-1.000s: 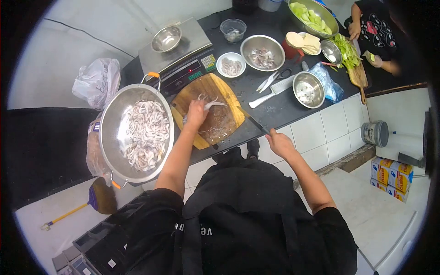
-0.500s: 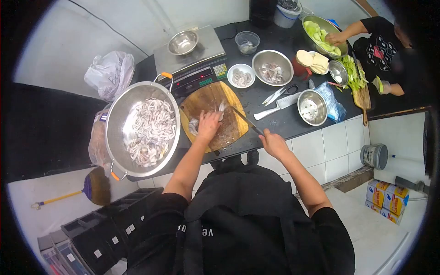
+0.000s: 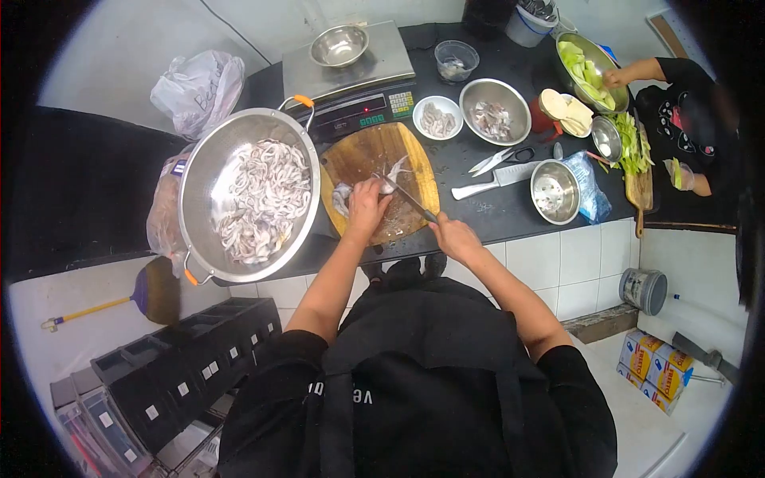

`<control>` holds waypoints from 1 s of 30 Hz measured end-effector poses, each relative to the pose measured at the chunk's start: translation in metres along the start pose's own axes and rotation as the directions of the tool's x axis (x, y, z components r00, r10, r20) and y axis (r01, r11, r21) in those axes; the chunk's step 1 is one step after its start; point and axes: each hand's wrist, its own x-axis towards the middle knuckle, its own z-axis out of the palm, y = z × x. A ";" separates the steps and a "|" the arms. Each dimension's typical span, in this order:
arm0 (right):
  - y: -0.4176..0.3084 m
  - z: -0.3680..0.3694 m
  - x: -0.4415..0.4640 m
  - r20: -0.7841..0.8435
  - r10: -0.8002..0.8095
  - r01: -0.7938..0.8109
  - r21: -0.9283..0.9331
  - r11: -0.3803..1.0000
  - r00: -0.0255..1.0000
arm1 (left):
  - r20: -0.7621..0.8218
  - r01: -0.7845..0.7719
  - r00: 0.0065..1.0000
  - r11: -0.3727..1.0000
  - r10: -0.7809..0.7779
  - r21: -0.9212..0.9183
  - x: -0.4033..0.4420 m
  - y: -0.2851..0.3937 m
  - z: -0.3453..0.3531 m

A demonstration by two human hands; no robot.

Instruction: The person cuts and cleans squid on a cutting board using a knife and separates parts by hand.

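Observation:
A squid (image 3: pixel 396 170) lies on the wooden cutting board (image 3: pixel 351 159), its pale tentacles spread toward the far side. My left hand (image 3: pixel 367 209) presses fingers on the squid's body, partly covering it. In my right hand (image 3: pixel 457 238) is the dark handle of a knife (image 3: pixel 413 199), whose blade tip rests at the squid beside my left fingers. More squid (image 3: pixel 341 197) lies left of that hand on the board. Close by on the left, a large steel colander (image 3: pixel 191 191) with orange-sleeved handles holds a heap of cut squid (image 3: pixel 267 199).
Behind the board stand a digital scale (image 3: pixel 351 119) with a steel bowl, a white bowl (image 3: pixel 417 119) and a steel bowl (image 3: pixel 522 103) of squid pieces. A white-handled knife (image 3: pixel 498 180) and scissors (image 3: pixel 492 162) lie rightward. Another person's hand (image 3: pixel 617 77) touches sliced greens at right.
The knife blade has come left onto the squid beside my left fingers. The view has shifted, and the other person's hand stays at the bowl of greens.

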 end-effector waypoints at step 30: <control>-0.031 0.001 -0.008 0.025 0.046 -0.046 -0.014 0.999 0.999 | 0.172 -0.159 0.973 0.987 0.156 0.005 0.012 -0.029 0.003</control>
